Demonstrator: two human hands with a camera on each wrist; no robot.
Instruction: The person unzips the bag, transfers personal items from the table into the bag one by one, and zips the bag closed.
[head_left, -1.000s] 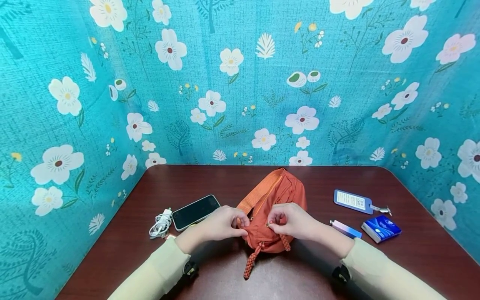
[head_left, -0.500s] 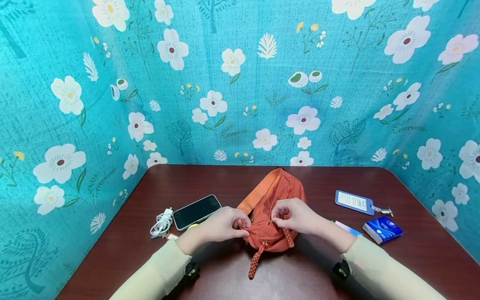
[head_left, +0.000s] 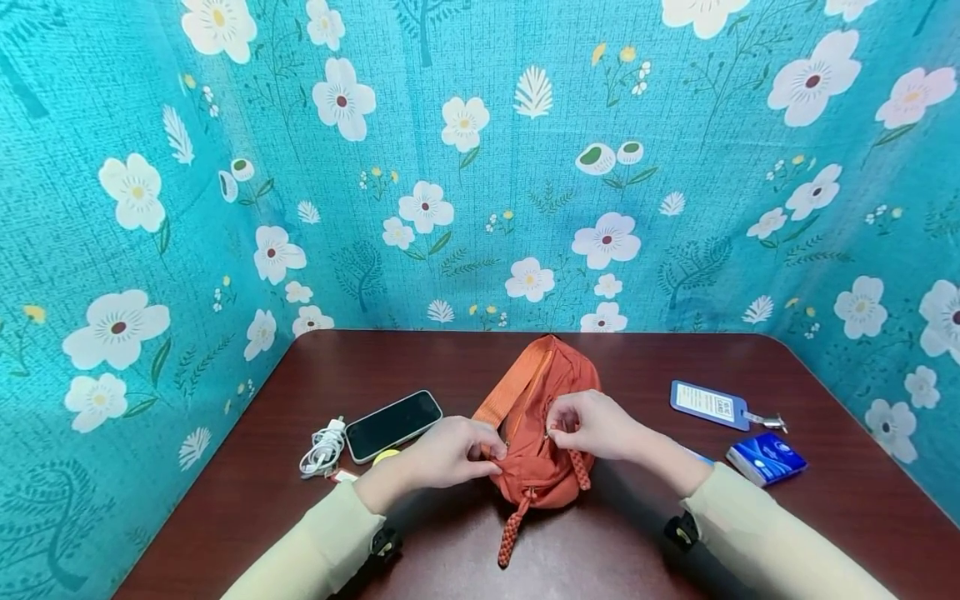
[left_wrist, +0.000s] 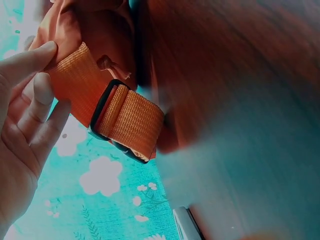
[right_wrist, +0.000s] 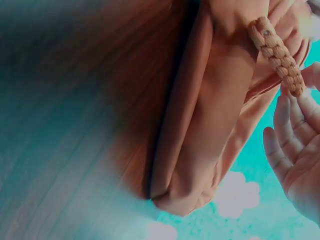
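An orange fabric bag [head_left: 536, 400] lies on the table with a webbing strap [head_left: 513, 383] along its left side. My left hand [head_left: 457, 452] pinches the bag's near left edge between thumb and fingers. In the left wrist view, the strap runs through a black buckle [left_wrist: 103, 110] below those fingers. My right hand [head_left: 596, 425] pinches a small zipper pull on the bag's top; its fingertips partly hide the pull. One braided cord [head_left: 581, 471] hangs just below the right hand, and another braided cord [head_left: 513, 529] dangles at the bag's near end.
To the left lie a phone [head_left: 393, 427], a white charger with coiled cable [head_left: 324, 447] and a yellow round item [head_left: 386, 455], partly covered by the left arm. On the right are a blue card holder [head_left: 705, 403] and a blue tissue pack [head_left: 767, 458].
My right hand has moved a little away from me and right along the bag, with the pull. The bag's far end has shifted slightly left. My left hand keeps its pinch.
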